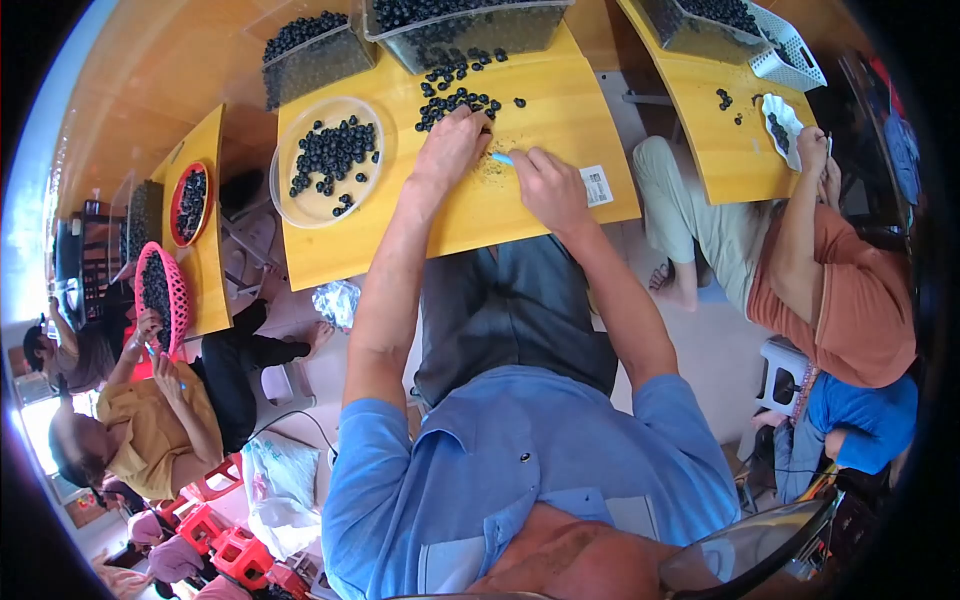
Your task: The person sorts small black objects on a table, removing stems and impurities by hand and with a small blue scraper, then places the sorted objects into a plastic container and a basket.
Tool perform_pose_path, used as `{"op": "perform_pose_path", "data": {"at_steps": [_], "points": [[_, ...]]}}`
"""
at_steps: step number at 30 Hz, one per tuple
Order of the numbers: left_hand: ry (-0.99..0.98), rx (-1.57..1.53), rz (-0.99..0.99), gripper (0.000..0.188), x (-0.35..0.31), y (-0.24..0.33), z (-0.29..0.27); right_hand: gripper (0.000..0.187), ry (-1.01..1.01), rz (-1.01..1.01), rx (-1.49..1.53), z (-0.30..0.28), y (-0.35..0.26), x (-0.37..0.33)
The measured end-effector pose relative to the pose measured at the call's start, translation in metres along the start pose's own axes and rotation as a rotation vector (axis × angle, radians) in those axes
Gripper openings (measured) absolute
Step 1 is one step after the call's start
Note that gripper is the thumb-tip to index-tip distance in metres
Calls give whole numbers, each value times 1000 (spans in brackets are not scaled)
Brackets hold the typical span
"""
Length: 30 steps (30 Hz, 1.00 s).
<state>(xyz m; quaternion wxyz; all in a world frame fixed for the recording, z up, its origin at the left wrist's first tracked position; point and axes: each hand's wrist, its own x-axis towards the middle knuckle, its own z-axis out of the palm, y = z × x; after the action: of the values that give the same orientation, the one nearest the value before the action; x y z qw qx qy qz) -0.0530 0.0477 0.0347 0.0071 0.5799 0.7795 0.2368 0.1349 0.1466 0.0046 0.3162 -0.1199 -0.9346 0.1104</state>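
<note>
Glasses lens [750, 550] closest. My right hand [548, 188] clamps a blue tool [502, 158]; my left hand [452, 145] has fingertips bunched near it, cannot tell on what. Scraps [493, 176] below; loose dark round pieces [431, 112] beyond, more in the round tray [296, 207]. Judged step: trimming one piece; next wants a steady pinch, tool clear of skin

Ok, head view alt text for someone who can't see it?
A person's right hand holds a light-blue tool beside the left hand, over a yellow table scattered with small dark round pieces. More pieces lie in a round tray at left and bins behind; other people work nearby.
</note>
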Motion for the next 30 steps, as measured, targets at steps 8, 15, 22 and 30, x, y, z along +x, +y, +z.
{"op": "perform_pose_path", "data": {"at_steps": [8, 15, 22, 30], "points": [[323, -513, -335, 21, -42, 4, 2, 24, 20, -6, 19, -2, -1, 0], [398, -1086, -783, 17, -61, 19, 8, 23, -4, -1, 26, -3, 1, 1], [477, -1235, -646, 22, -72, 7, 26, 25, -35, 1, -2, -2, -2, 1], [486, -1163, -592, 14, -74, 22, 24, 26, -3, -55, 19, -4, -1, 0]]}}
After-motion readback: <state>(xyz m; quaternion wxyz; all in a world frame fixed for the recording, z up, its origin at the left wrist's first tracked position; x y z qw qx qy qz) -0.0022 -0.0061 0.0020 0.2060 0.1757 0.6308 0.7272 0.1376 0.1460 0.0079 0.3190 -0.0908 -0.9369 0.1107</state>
